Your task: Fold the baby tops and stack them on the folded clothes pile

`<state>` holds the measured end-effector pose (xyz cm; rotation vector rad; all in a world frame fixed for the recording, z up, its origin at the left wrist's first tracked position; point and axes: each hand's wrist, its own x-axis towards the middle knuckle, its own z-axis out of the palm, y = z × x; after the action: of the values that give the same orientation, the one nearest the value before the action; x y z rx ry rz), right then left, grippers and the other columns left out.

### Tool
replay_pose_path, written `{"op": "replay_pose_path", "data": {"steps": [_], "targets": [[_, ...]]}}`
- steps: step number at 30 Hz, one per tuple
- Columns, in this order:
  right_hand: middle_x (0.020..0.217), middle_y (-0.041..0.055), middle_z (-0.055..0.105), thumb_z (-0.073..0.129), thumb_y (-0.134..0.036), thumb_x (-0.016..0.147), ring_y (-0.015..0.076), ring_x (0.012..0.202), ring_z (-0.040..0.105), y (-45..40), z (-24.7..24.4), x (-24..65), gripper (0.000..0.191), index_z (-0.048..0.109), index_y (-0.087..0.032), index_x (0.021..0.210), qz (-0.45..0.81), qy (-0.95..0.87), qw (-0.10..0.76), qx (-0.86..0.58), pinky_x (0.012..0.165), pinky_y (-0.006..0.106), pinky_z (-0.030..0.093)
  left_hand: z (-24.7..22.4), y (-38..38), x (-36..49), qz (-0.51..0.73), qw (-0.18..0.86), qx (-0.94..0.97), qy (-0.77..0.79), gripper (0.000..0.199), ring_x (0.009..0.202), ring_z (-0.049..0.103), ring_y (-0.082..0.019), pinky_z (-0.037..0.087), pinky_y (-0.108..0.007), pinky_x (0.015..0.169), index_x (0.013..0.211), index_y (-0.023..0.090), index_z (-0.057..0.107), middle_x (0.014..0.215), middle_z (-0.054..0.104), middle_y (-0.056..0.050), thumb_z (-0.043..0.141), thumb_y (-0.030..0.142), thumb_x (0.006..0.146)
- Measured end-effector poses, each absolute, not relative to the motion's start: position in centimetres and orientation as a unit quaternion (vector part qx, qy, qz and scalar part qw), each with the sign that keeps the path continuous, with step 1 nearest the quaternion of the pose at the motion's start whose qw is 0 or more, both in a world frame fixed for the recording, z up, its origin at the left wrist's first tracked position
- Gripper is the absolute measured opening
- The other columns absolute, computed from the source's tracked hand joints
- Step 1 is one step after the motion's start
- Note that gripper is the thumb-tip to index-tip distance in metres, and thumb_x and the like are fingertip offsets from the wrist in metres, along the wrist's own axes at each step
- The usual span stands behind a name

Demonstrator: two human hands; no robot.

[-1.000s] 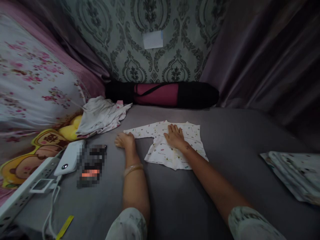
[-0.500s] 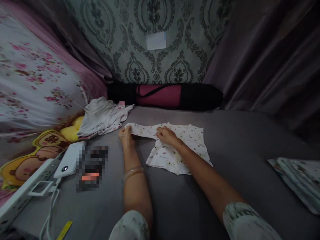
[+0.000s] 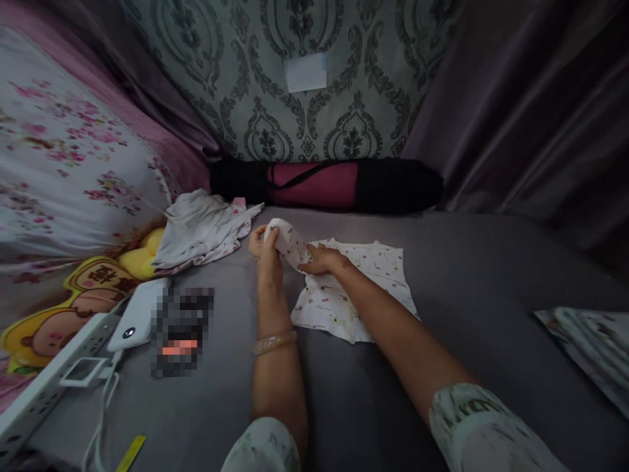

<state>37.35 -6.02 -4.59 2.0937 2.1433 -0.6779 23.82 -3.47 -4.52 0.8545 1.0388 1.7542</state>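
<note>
A small white printed shirt lies on the grey bed sheet, its body spread out under my right forearm. My left hand grips the end of the shirt's left sleeve and holds it raised off the sheet, bent toward the body. At the shoulder end of that sleeve, my right hand pinches the fabric, with the fingertips partly hidden by cloth. The opposite side of the shirt lies flat.
A crumpled white garment lies at the left by a yellow plush cushion. Nearer are a power strip, a white power bank and cables. A black and red long bag lines the wall. Folded fabric sits at right.
My left hand has lifted the sleeve end and moved it right and away from me, so the sleeve now bends upward. My right hand stays near the shoulder.
</note>
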Motion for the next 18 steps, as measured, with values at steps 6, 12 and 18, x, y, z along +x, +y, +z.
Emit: {"op": "replay_pose_path", "data": {"steps": [6,12,18], "targets": [[0.122,0.0114,0.062,0.067,-0.049,0.076,0.0277,0.105,0.061,-6.2,-5.2,38.6,0.066,0.05,-0.023,0.134,-0.26,0.698,-0.1,0.66,0.087,0.036,0.047,-3.6,-4.5,25.8,0.683,0.445,0.39,0.428,0.035,0.066,0.057,-0.011,0.044,-0.022,0.061,0.094,0.018,0.055,0.079,0.059,0.001,0.066,0.034,0.066],[0.091,0.0107,0.069,0.044,-0.037,0.097,0.0149,0.067,0.065,-8.3,-5.5,41.5,0.029,0.059,-0.014,0.106,-0.495,0.41,-0.41,0.648,0.064,0.026,0.052,-3.5,-4.9,28.4,0.658,0.421,0.447,0.435,0.03,0.072,0.06,-0.013,0.047,-0.024,0.066,0.098,0.017,0.055,0.083,0.061,-0.001,0.062,0.03,0.072],[0.092,0.0179,0.068,0.012,-0.048,0.1,0.0226,0.083,0.068,-10.5,-5.4,44.8,0.054,0.053,-0.011,0.099,-0.658,0.214,-0.515,0.506,0.075,0.037,0.054,-3.8,-7.3,32.8,0.567,0.448,0.577,0.381,0.035,0.091,0.063,-0.018,0.049,-0.031,0.083,0.11,0.017,0.055,0.098,0.066,-0.008,0.063,0.03,0.079]]}}
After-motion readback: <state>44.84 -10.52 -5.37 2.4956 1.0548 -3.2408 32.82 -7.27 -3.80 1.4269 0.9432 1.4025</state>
